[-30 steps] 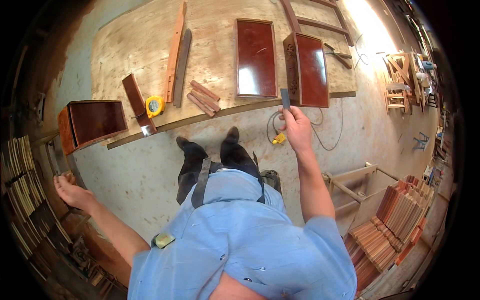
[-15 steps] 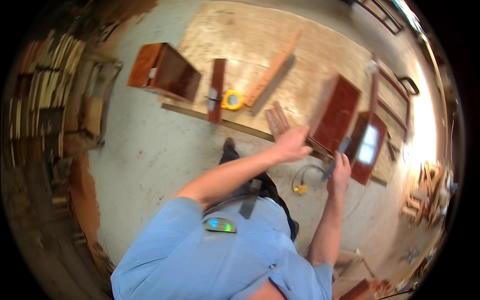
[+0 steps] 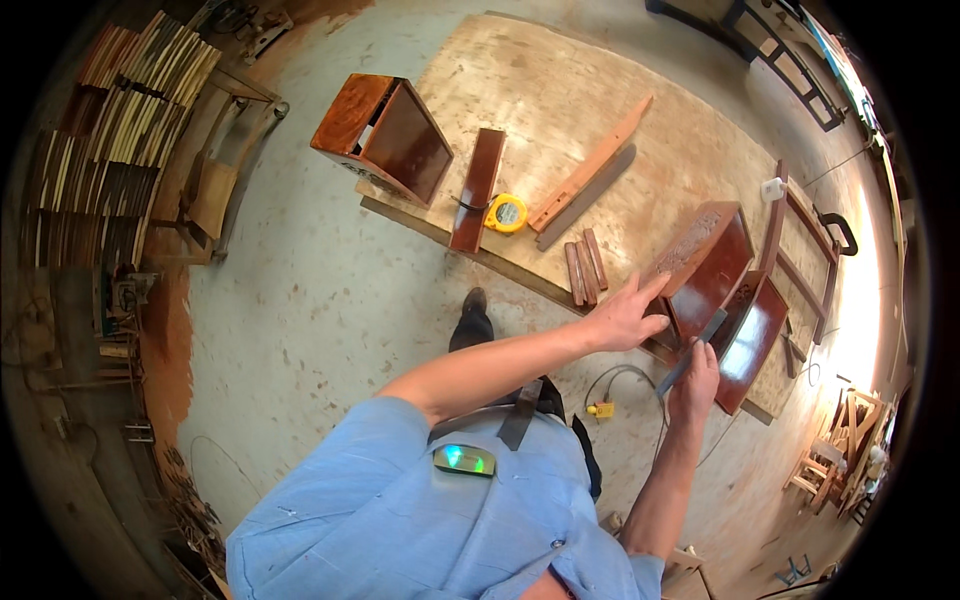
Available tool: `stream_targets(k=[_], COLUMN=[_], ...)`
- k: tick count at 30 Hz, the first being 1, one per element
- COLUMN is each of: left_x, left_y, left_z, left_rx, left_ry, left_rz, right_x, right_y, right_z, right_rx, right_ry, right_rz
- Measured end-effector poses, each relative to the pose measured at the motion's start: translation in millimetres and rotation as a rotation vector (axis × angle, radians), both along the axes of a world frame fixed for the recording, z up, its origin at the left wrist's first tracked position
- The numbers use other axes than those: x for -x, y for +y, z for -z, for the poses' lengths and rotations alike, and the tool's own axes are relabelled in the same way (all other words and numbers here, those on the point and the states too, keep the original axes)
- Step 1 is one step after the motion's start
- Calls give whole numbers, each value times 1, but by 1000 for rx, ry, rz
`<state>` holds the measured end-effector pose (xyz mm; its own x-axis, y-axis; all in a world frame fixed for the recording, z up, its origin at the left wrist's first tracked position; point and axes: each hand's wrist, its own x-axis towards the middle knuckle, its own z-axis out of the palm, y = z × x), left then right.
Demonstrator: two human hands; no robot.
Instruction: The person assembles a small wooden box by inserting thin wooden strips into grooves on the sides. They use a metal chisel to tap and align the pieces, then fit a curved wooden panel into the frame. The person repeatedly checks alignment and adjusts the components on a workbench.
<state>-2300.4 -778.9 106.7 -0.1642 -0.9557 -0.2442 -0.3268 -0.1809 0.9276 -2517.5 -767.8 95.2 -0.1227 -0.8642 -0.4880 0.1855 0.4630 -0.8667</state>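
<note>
My left hand (image 3: 626, 318) is open, fingers stretched out against the near left edge of a reddish-brown wooden drawer (image 3: 716, 280) with a carved face. In my right hand (image 3: 694, 382) is a flat grey bar (image 3: 713, 327) that looks like a file, slanting up across the drawer's near right corner. Whether the bar touches the wood I cannot tell. Close by on the right, a second glossy drawer (image 3: 752, 345) leans beside the first. Several short brown wood strips (image 3: 586, 266) lie left of my left hand.
The plywood-topped table (image 3: 520, 75) also bears a wooden box (image 3: 415, 145), a dark board (image 3: 478, 190), a yellow tape measure (image 3: 507, 213), two long slats (image 3: 592, 165) and a wooden frame (image 3: 795, 225). A cable with a yellow box (image 3: 600, 410) hangs below the near edge.
The view has shifted, so the table sits farther right and lower. The drawer has tilted, bringing its carved face into sight. My left fingers have stretched out onto its edge; my right hand keeps the bar.
</note>
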Motion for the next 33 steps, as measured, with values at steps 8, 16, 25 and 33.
stream_targets(k=[8,16,25,33], left_x=[-8,-9,26,43], left_y=[-3,-4,-38,-43], left_z=[-43,-80,-55,-37], left_rx=[308,528,394,179], left_ry=[-42,-74,180,370], left_rz=[-152,-129,88,-21], right_x=[-23,-35,2,24], right_y=[17,36,22,-1], right_z=[-35,-82,-75,-79], right_rx=[-11,-36,-70,166], right_ry=[-238,-416,-581,-198], right_rz=[14,-8,-70,111])
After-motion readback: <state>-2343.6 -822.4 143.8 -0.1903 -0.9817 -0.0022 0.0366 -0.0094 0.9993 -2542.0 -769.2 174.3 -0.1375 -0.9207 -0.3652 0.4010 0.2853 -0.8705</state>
